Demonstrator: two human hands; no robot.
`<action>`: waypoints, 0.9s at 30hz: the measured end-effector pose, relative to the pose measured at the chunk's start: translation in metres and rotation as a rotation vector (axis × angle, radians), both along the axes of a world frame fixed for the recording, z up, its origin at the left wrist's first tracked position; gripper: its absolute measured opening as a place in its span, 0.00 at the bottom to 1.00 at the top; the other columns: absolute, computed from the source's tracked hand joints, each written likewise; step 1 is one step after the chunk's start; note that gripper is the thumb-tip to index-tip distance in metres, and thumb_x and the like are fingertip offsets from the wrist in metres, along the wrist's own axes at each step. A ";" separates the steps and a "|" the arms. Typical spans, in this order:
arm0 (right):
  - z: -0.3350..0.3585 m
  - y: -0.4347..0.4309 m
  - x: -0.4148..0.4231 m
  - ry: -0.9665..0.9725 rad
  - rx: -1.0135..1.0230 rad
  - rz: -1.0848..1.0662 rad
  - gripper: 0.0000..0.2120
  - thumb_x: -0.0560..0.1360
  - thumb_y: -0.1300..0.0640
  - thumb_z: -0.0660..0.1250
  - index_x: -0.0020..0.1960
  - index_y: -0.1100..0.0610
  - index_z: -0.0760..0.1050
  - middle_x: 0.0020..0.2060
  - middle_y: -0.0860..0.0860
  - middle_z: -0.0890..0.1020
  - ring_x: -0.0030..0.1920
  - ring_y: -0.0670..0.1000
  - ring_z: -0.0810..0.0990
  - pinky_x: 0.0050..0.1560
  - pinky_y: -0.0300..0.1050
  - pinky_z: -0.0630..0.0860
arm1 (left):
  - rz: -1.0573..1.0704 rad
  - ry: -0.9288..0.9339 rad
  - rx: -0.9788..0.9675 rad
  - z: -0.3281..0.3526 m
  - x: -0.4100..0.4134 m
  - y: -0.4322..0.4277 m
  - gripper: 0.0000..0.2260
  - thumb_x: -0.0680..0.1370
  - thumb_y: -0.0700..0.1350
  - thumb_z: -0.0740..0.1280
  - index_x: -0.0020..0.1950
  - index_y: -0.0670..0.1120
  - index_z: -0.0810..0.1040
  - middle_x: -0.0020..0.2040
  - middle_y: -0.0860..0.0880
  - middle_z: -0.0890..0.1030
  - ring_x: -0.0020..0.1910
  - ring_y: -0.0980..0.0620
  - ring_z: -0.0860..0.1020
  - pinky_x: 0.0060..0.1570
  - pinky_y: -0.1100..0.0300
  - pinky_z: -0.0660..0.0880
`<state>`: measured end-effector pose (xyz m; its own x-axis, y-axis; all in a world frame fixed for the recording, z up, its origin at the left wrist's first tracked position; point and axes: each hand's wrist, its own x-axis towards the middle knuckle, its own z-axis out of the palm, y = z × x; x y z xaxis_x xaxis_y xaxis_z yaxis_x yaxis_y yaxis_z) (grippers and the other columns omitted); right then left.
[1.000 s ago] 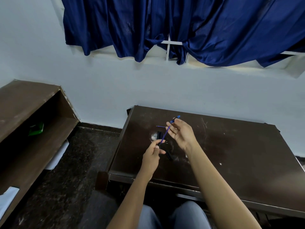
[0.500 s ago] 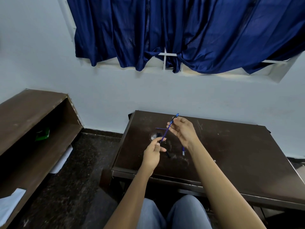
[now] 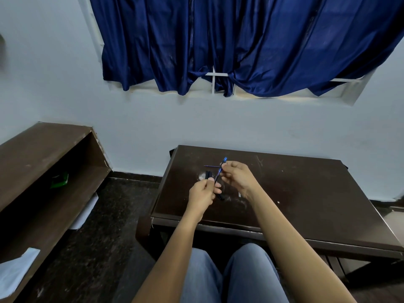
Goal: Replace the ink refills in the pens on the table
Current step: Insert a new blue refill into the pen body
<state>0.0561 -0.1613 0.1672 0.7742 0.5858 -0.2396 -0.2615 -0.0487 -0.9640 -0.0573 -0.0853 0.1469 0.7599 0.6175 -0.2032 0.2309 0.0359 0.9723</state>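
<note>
A blue pen (image 3: 219,173) is held slantwise over the dark brown table (image 3: 306,193). My left hand (image 3: 202,195) pinches its lower end between thumb and fingers. My right hand (image 3: 237,178) grips the upper part, with the blue tip sticking out above the fingers. A thin blue refill (image 3: 211,166) lies flat on the table just behind the pen. Black pen parts (image 3: 208,174) lie on the table beside my left hand, and another dark piece (image 3: 221,196) lies below it.
A long brown shelf unit (image 3: 43,162) stands at the left with a green object (image 3: 59,181) inside and white paper (image 3: 15,272) below. Blue curtains (image 3: 240,40) hang over the window behind the table. My knees are under the table's front edge.
Both hands keep hold of the pen; they have drawn slightly closer along it. The camera has tilted up a little, so the table sits lower in view.
</note>
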 end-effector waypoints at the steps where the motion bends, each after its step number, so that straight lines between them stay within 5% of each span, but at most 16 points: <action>1: -0.001 -0.002 -0.004 -0.007 -0.006 0.014 0.08 0.78 0.61 0.63 0.42 0.56 0.77 0.26 0.44 0.78 0.37 0.45 0.77 0.44 0.39 0.75 | 0.004 -0.001 -0.009 0.002 -0.002 -0.002 0.16 0.82 0.48 0.58 0.46 0.41 0.81 0.35 0.49 0.80 0.27 0.59 0.71 0.24 0.69 0.67; 7: -0.001 -0.009 -0.022 0.053 0.049 0.044 0.08 0.79 0.62 0.61 0.44 0.57 0.77 0.34 0.48 0.80 0.37 0.44 0.76 0.44 0.38 0.74 | 0.033 0.051 -0.031 0.011 -0.010 -0.007 0.17 0.81 0.53 0.58 0.42 0.44 0.79 0.31 0.52 0.80 0.22 0.61 0.70 0.21 0.69 0.65; 20: 0.004 -0.020 -0.044 0.006 0.048 0.036 0.07 0.79 0.62 0.62 0.42 0.57 0.75 0.30 0.46 0.81 0.33 0.42 0.78 0.39 0.36 0.76 | -0.048 0.077 -0.120 0.015 -0.023 -0.009 0.06 0.79 0.47 0.64 0.53 0.47 0.78 0.42 0.50 0.81 0.32 0.58 0.73 0.28 0.67 0.69; 24: 0.004 -0.022 -0.049 0.031 0.093 0.050 0.10 0.79 0.63 0.61 0.40 0.58 0.74 0.30 0.49 0.81 0.31 0.45 0.79 0.36 0.35 0.77 | -0.017 0.086 -0.169 0.017 -0.022 -0.011 0.15 0.81 0.53 0.59 0.52 0.46 0.82 0.41 0.48 0.83 0.29 0.58 0.71 0.25 0.67 0.65; 27: 0.003 -0.024 -0.050 0.016 0.083 0.054 0.09 0.79 0.63 0.62 0.40 0.58 0.75 0.32 0.51 0.80 0.33 0.45 0.79 0.39 0.37 0.78 | -0.020 0.099 -0.131 0.016 -0.024 -0.010 0.14 0.80 0.49 0.60 0.52 0.44 0.83 0.43 0.48 0.84 0.31 0.58 0.72 0.27 0.67 0.68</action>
